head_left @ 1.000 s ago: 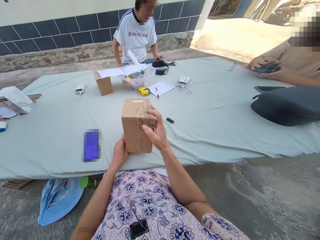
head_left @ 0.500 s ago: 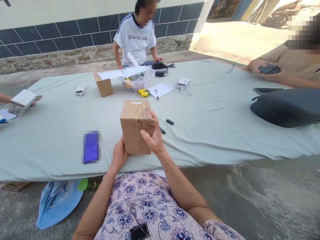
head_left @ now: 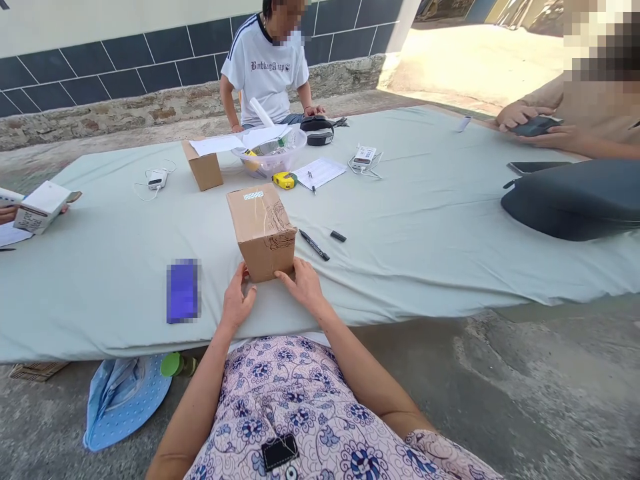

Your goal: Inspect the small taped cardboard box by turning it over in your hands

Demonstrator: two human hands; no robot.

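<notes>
A taped brown cardboard box point(head_left: 261, 230) with black scribbles on its side stands tilted on the pale green sheet point(head_left: 400, 220). My left hand point(head_left: 237, 300) grips its lower left corner. My right hand point(head_left: 301, 285) holds its lower right edge, fingers curled under. A black marker point(head_left: 314, 245) and its cap point(head_left: 339, 236) lie just right of the box.
A blurred blue rectangle point(head_left: 183, 291) lies left of my hands. Farther back sit a second small box point(head_left: 203, 167), a clear bowl point(head_left: 270, 152), a yellow tape measure point(head_left: 285, 180) and papers point(head_left: 321, 172). People sit across, left and right. A dark bag point(head_left: 575, 198) rests at right.
The box has come down from in front of me onto the sheet and tilted away. My right hand slid from its upper side to its bottom edge.
</notes>
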